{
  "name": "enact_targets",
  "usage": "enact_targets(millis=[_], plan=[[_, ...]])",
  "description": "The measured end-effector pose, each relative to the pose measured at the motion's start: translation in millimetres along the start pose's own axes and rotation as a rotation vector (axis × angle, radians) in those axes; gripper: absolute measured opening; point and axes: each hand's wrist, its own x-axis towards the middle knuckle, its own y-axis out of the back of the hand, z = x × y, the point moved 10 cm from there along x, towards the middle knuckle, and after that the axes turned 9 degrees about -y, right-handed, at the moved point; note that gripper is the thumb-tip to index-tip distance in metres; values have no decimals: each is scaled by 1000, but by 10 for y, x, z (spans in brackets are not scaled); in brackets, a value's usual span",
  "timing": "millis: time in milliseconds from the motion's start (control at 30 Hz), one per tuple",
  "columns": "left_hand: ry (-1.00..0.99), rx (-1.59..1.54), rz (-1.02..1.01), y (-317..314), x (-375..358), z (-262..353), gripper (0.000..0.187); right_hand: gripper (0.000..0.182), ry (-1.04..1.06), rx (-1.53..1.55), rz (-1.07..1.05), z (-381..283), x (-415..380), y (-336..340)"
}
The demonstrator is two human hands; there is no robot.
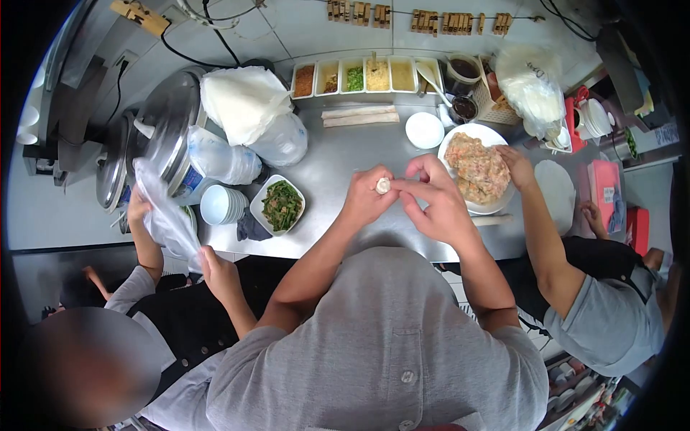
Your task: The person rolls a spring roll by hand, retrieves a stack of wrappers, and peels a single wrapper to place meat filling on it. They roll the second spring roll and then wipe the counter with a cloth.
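Observation:
My left hand (368, 195) is closed round a small white dumpling (383, 186) above the steel counter (323, 158). Beside it, my right hand (433, 200) has its fingers apart, one fingertip reaching close to the dumpling; nothing shows in its grasp. A white plate (501, 133) heaped with pinkish minced filling (471, 169) sits to the right of my hands. Behind them stands a small white round dish (425, 131). A wooden stick (492, 220) lies below the plate.
A co-worker's hand (516, 165) touches the filling. Another co-worker at left holds a plastic bag (165, 208). A bowl of greens (279, 206), stacked cups (222, 205), seasoning trays (353, 77), sauce jars (463, 70) and dough strips (360, 116) stand around.

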Motion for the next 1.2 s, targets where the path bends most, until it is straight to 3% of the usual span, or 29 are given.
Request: enact_targets(millis=[300, 400, 533, 633, 700, 833, 900, 1000, 1133, 1200], plan=[[-139, 5, -40, -51, 2, 96, 17, 31, 150, -275, -3, -227, 2, -156], [-39, -88, 28, -12, -37, -77, 19, 35, 89, -237, -139, -168, -1, -194], [-5, -57, -12, 27, -47, -70, 20, 41, 55, -82, -158, -69, -23, -165], [-33, -36, -14, 17, -21, -23, 20, 44, 36, -130, -79, -33, -25, -170], [-28, -22, -8, 36, -23, -46, 21, 45, 147, -251, -34, -117, -68, -238], [-53, -65, -16, -16, -119, -160, 23, 45, 95, -261, -66, -53, -161, -250], [19, -52, -26, -11, -163, -284, 25, 44, -56, -51, -84, 168, -215, -222], [139, -29, -20, 63, -223, -380, 25, 43, -239, -27, 20, 869, -442, -266], [59, -63, 5, 39, -236, -325, 24, 36, -309, -134, 32, 1309, -441, -361], [64, -71, 7, 29, -253, -332, 24, 26, -205, -361, 144, 1321, -169, -342]])
